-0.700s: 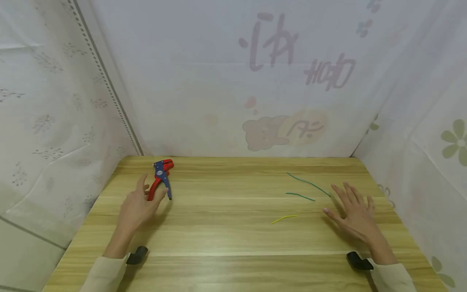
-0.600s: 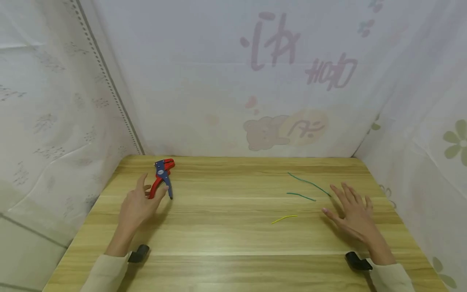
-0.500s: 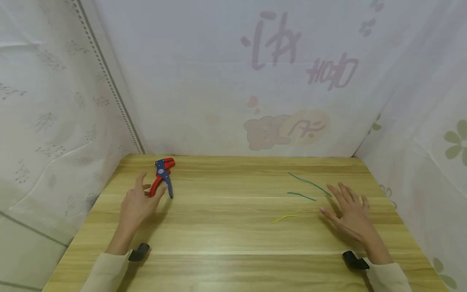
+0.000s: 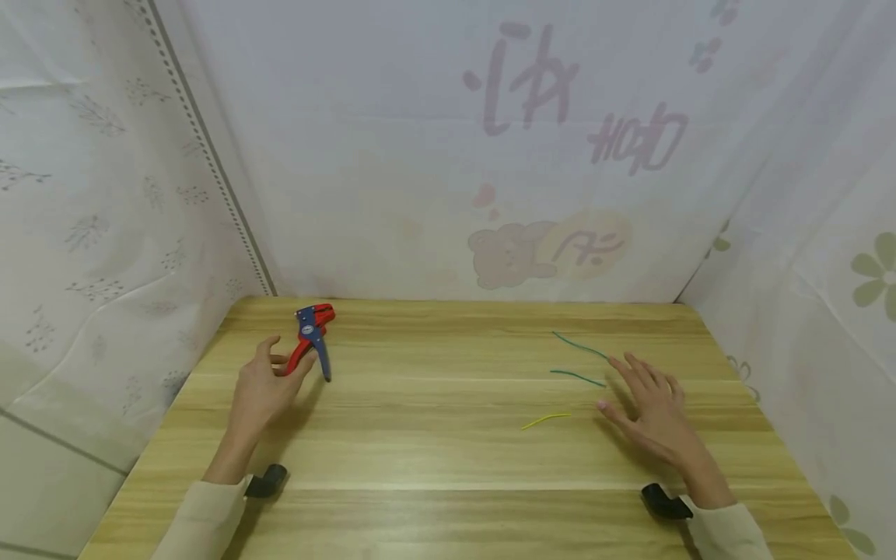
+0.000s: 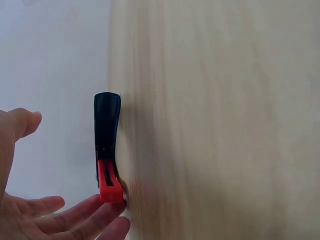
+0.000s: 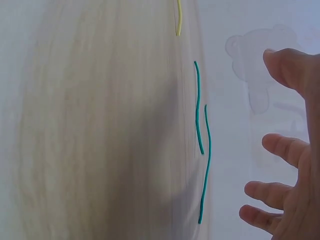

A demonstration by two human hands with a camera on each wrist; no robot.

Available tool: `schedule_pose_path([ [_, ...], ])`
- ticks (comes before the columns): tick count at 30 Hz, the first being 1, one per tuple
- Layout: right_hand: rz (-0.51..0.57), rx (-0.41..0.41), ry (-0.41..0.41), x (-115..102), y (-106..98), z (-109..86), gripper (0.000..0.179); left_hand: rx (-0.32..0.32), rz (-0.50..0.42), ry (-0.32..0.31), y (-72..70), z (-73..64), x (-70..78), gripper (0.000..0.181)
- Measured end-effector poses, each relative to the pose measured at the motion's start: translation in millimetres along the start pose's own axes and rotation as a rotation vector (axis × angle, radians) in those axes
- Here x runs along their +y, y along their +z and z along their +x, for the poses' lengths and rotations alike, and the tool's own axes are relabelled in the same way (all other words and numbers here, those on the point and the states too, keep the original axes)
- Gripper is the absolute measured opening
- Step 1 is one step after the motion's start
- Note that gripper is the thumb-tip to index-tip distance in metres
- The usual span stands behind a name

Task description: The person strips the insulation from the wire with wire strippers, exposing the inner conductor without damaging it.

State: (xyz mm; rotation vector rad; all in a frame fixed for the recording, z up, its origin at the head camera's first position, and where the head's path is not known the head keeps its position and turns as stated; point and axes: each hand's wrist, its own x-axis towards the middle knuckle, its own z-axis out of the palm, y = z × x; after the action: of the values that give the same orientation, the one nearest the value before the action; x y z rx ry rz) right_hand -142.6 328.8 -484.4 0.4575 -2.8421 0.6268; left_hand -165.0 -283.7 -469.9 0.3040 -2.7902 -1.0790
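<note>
A red and blue wire stripper (image 4: 306, 330) lies at the table's far left, its handles towards me. My left hand (image 4: 262, 393) is beside those handles, thumb and fingers spread around the red one. In the left wrist view the thumb stands apart from the wire stripper (image 5: 106, 125), and the fingers are by its red handle end; contact is unclear. My right hand (image 4: 654, 420) hovers with fingers spread, covering the right end of a longer green wire (image 4: 579, 344). Left of it lie a shorter green wire (image 4: 578, 376) and a yellow wire (image 4: 546, 419).
The wooden table (image 4: 420, 451) has a patterned white cloth (image 4: 364, 194) hanging behind it and at both sides. A black wrist mount (image 4: 666, 502) juts inward from the right sleeve, and another black mount (image 4: 267, 481) from the left.
My right hand has moved left, and its fingers now hide the longer green wire's right end. My left hand has shifted only slightly at the handles. The wire stripper and the wires stay put.
</note>
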Motion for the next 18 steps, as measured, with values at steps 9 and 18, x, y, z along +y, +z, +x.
schedule_pose_path([
  [9, 0.040, 0.005, -0.025, -8.4, 8.5, 0.0, 0.074, -0.021, -0.001, -0.041, 1.9, 7.8, -1.3, 0.098],
  [18, 0.077, -0.025, -0.013, -13.9, 14.1, -1.6, 0.074, -0.040, -0.022, -0.062, 5.2, 10.8, -1.4, 0.097],
])
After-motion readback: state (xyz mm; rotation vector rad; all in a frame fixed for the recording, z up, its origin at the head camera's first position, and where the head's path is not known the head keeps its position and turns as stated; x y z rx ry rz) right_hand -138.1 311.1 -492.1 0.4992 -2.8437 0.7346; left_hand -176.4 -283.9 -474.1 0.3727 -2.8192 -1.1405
